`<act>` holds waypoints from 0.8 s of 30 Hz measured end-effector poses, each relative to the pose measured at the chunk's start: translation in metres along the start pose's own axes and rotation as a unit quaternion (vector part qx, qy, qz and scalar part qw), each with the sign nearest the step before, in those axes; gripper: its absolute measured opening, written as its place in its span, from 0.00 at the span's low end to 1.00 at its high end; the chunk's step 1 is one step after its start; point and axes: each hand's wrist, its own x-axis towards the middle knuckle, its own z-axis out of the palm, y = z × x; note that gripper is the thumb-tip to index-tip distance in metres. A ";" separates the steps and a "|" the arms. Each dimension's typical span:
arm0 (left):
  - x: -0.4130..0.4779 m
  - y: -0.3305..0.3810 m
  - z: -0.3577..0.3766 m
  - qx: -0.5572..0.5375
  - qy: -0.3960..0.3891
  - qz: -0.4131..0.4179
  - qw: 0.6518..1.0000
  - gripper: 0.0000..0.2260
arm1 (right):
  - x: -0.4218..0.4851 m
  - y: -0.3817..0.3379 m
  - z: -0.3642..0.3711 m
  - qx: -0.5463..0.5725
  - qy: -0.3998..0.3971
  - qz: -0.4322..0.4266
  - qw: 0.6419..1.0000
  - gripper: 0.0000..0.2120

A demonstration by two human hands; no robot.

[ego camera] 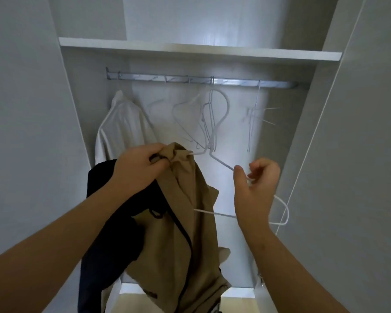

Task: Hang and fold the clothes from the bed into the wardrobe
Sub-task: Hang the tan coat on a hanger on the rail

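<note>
A white, matte panelled wardrobe (81, 114) fills the view, its open door (359, 154) a flat slab from 1 to 4 o'clock. A straight flat white shelf (190, 49) crosses at 12 o'clock, and just below it runs a ribbed, shiny metal rail (145, 78), level from left to right.

A soft tan woven garment with dark trim (167, 233) hangs in loose folds from the centre down to 6 o'clock, its long axis vertical, its bunched top pointing up towards the rail. Beside it at 8 o'clock a black limp garment (104, 222) drapes down behind the left forearm. A smooth white shirt (122, 125) hangs from the rail at 10 o'clock.

Thin white empty wire hangers (215, 114) dangle from the rail at 12 to 1 o'clock; the rightmost is blurred. A slim white rounded hanger (221, 163) lies across the middle, its long axis roughly horizontal, one shoulder tucked into the tan garment's top, the other looping out at 3 o'clock.

The left hand (142, 163), at centre, has its fingers curled tight round the tan garment's gathered top. The right hand (255, 181), at 3 o'clock, pinches the hanger's sloping wire between thumb and fingertips.
</note>
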 end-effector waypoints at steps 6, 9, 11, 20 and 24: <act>0.015 -0.004 -0.025 -0.070 0.084 -0.030 0.994 0.04 | -0.041 0.037 -0.011 -0.046 -0.148 0.064 0.986 0.15; 0.019 -0.002 -0.039 -0.152 0.107 -0.029 0.982 0.10 | -0.044 0.051 -0.003 -0.069 -0.218 0.151 0.962 0.10; 0.020 0.000 -0.047 -0.175 0.104 -0.026 0.979 0.13 | -0.041 0.054 0.006 -0.066 -0.319 0.192 0.926 0.17; 0.014 -0.015 -0.077 -0.198 0.086 -0.034 0.976 0.11 | -0.050 0.071 0.020 -0.384 -0.449 0.170 0.789 0.13; 0.008 -0.023 -0.098 -0.172 0.040 -0.028 0.984 0.22 | -0.038 0.082 0.012 -0.267 -0.367 0.156 0.877 0.12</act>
